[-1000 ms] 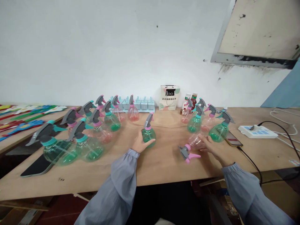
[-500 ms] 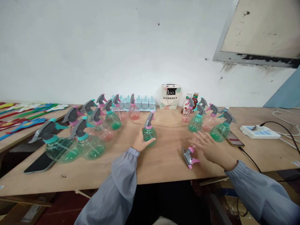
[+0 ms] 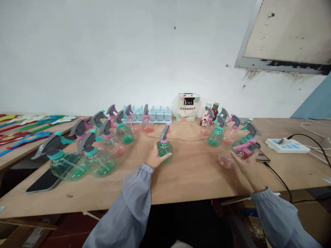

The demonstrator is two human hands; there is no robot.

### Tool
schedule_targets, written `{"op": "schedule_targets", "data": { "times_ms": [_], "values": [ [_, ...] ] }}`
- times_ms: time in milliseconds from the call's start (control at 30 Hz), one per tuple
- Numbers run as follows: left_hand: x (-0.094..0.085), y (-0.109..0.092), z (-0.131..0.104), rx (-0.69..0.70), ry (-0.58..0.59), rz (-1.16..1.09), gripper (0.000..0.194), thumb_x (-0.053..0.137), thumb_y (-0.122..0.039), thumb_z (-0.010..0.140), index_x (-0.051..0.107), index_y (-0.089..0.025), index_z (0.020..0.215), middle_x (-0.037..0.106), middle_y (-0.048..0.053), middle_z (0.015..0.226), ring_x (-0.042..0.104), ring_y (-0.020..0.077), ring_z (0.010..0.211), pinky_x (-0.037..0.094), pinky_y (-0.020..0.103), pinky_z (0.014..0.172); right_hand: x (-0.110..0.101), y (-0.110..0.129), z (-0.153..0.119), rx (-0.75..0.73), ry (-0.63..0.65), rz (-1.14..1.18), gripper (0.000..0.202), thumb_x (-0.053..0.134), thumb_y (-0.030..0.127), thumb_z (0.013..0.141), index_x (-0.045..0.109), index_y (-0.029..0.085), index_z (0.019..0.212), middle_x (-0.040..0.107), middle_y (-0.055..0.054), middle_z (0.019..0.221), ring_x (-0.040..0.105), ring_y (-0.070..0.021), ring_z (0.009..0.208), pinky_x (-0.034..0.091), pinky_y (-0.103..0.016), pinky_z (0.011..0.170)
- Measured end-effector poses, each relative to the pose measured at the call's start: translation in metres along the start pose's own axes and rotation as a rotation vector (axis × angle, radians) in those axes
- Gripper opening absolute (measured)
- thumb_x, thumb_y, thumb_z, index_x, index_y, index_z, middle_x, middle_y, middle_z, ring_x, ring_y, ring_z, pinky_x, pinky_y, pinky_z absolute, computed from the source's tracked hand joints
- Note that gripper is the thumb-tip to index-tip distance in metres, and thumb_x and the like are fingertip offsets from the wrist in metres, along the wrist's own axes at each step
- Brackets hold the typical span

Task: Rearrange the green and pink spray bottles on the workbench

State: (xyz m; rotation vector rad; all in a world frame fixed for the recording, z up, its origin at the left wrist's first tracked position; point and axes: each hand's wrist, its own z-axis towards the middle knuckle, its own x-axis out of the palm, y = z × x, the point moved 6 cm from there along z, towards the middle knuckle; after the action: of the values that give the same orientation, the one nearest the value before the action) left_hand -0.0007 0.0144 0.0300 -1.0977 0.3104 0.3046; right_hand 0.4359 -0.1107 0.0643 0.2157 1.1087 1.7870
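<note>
My left hand [image 3: 155, 156] is closed round the side of a green spray bottle [image 3: 164, 150] with a grey and pink head, standing upright on the table. At the right, my right hand [image 3: 248, 167] grips a clear pink spray bottle [image 3: 225, 159], its pink and grey head [image 3: 248, 146] tilted off to the right. Part of that bottle is hidden by my fingers. Just behind it stands a green spray bottle [image 3: 242, 140] with a teal collar, partly covered.
More green and pink spray bottles [image 3: 100, 163] stand at the left and several at the back right [image 3: 216, 136]. A paper bag [image 3: 188, 107], light-blue moulds [image 3: 161, 115] and sauce bottles [image 3: 206, 117] line the wall. Phones [image 3: 43, 181] and a power strip [image 3: 287, 145] lie on the table [image 3: 181, 186].
My right hand has taken hold of the pink bottle that was lying down and turned it, so its head now points right instead of toward me. My left hand stays in place.
</note>
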Motion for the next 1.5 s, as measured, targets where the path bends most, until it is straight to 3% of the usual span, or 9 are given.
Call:
{"op": "schedule_targets", "data": {
  "times_ms": [133, 400, 733, 967, 1133, 1267, 1367, 1433, 1500],
  "values": [
    [0.0, -0.002, 0.0, -0.001, 0.018, -0.013, 0.083, 0.086, -0.05, 0.062, 0.045, -0.019, 0.128, 0.065, 0.017, 0.126, 0.063, 0.0355, 0.123, 0.047, 0.055, 0.107, 0.011, 0.001, -0.007, 0.053, -0.069, 0.149, 0.076, 0.08, 0.068, 0.06, 0.033, 0.026, 0.103, 0.056, -0.003, 0.099, 0.058, -0.0246, 0.091, 0.052, -0.048, 0.086],
    [-0.001, -0.002, 0.0, -0.008, 0.017, 0.0, 0.083, 0.086, -0.05, 0.063, 0.045, -0.02, 0.129, 0.066, 0.014, 0.126, 0.064, 0.0332, 0.123, 0.048, 0.051, 0.107, 0.034, -0.022, 0.024, 0.001, 0.007, -0.064, 0.076, 0.066, 0.08, 0.065, 0.044, 0.021, 0.107, 0.055, -0.012, 0.109, 0.055, -0.0334, 0.106, 0.048, -0.053, 0.093],
    [0.0, 0.002, 0.001, 0.01, -0.006, -0.004, 0.084, 0.086, -0.051, 0.062, 0.045, -0.02, 0.129, 0.065, 0.015, 0.125, 0.062, 0.0352, 0.125, 0.046, 0.054, 0.109, 0.04, -0.033, 0.021, 0.0, -0.019, -0.185, 0.082, 0.055, 0.084, 0.067, 0.042, 0.018, 0.113, 0.048, -0.016, 0.115, 0.043, -0.0374, 0.118, 0.039, -0.058, 0.104],
    [0.001, 0.0, 0.0, -0.002, 0.009, 0.005, 0.084, 0.086, -0.049, 0.063, 0.045, -0.019, 0.129, 0.065, 0.017, 0.127, 0.061, 0.0362, 0.127, 0.046, 0.055, 0.109, 0.039, -0.015, 0.017, 0.027, -0.133, -0.172, 0.099, 0.058, 0.092, 0.06, 0.041, 0.014, 0.118, 0.048, -0.024, 0.122, 0.044, -0.0427, 0.119, 0.037, -0.064, 0.104],
    [0.002, -0.002, -0.002, 0.029, 0.032, 0.052, 0.083, 0.083, -0.049, 0.067, 0.043, -0.019, 0.132, 0.064, 0.017, 0.129, 0.062, 0.0356, 0.125, 0.046, 0.055, 0.108, 0.02, 0.045, -0.031, -0.31, -0.259, -0.041, 0.066, 0.063, 0.059, 0.084, 0.037, 0.023, 0.132, 0.043, -0.02, 0.135, 0.047, -0.0397, 0.129, 0.04, -0.063, 0.107],
    [0.014, -0.01, -0.01, 0.022, 0.109, 0.173, 0.077, 0.075, -0.043, 0.076, 0.038, -0.019, 0.139, 0.061, 0.019, 0.135, 0.06, 0.0357, 0.127, 0.046, 0.055, 0.106, 0.069, 0.104, -0.063, -0.453, 0.178, 0.149, 0.036, 0.057, 0.047, 0.092, 0.049, 0.029, 0.122, 0.059, -0.011, 0.119, 0.059, -0.0339, 0.117, 0.045, -0.057, 0.106],
    [0.028, -0.025, -0.024, 0.045, 0.088, 0.313, 0.078, 0.073, -0.048, 0.077, 0.038, -0.019, 0.141, 0.055, 0.02, 0.143, 0.053, 0.0372, 0.135, 0.042, 0.056, 0.106, 0.13, 0.138, -0.077, -0.367, 0.469, 0.278, 0.069, 0.068, 0.054, 0.084, 0.04, 0.025, 0.14, 0.052, -0.015, 0.141, 0.051, -0.0341, 0.134, 0.04, -0.057, 0.114],
    [0.039, -0.036, -0.035, 0.083, 0.068, 0.378, 0.079, 0.072, -0.055, 0.077, 0.04, -0.02, 0.14, 0.058, 0.019, 0.14, 0.056, 0.0368, 0.131, 0.041, 0.056, 0.105, 0.163, 0.155, -0.082, -0.323, 0.541, 0.356, 0.094, 0.076, 0.057, 0.075, 0.031, 0.02, 0.149, 0.044, -0.02, 0.15, 0.043, -0.0352, 0.142, 0.037, -0.057, 0.117],
    [0.048, -0.042, -0.042, 0.137, 0.06, 0.413, 0.082, 0.075, -0.06, 0.073, 0.044, -0.02, 0.138, 0.064, 0.018, 0.132, 0.061, 0.037, 0.122, 0.042, 0.057, 0.103, 0.187, 0.164, -0.082, -0.26, 0.571, 0.434, 0.096, 0.076, 0.054, 0.076, 0.028, 0.019, 0.152, 0.048, -0.02, 0.146, 0.049, -0.0328, 0.137, 0.04, -0.054, 0.116]
  ]
}}
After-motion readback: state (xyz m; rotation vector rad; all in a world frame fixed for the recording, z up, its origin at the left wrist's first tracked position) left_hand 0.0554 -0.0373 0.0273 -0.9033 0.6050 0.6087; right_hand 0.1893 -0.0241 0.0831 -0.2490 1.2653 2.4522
